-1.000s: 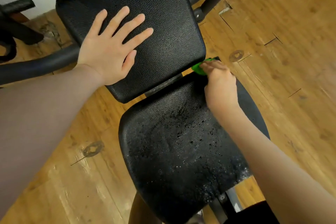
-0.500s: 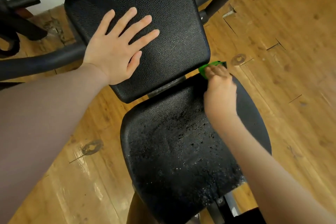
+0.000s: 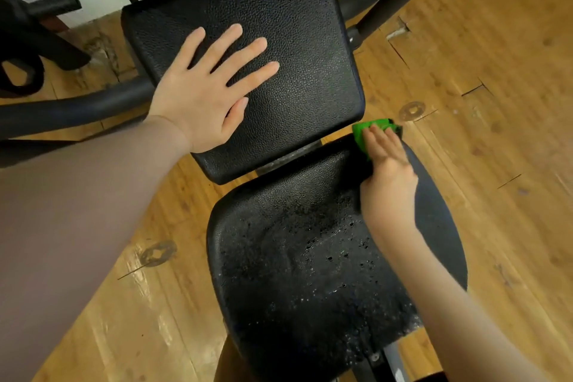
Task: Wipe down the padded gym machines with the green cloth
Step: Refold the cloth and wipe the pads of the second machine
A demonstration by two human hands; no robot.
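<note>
Right grip (image 3: 386,170) first: its fingers lie fairly straight over the green cloth (image 3: 364,133), pressing it down at the far right corner of the seat pad (image 3: 294,273); I cannot see the thumb, so whether it pinches the cloth from below I cannot tell; only a small fold of green shows past the fingertips, right beside the gap where the seat pad meets the back pad (image 3: 248,65). Left grip (image 3: 204,90) is spread flat, fingers straight and apart, palm resting on the back pad and holding nothing; I read it as a brace.

As I judge it, I am in the middle of wiping the seat pad; droplets and a wet sheen cover its middle and near part, so most of this surface is not yet wiped dry, and only the far corner is under the cloth.

My next move, I think, calls for drawing the cloth toward me across the wet patch in overlapping passes, keeping the palm flat so the cloth does not bunch or slip off the right edge onto the wooden floor (image 3: 480,102); the back pad under my left grip would follow, which means lifting that hand clear; the black frame bar (image 3: 77,105) beyond it needs no cloth, being bare of padding.
</note>
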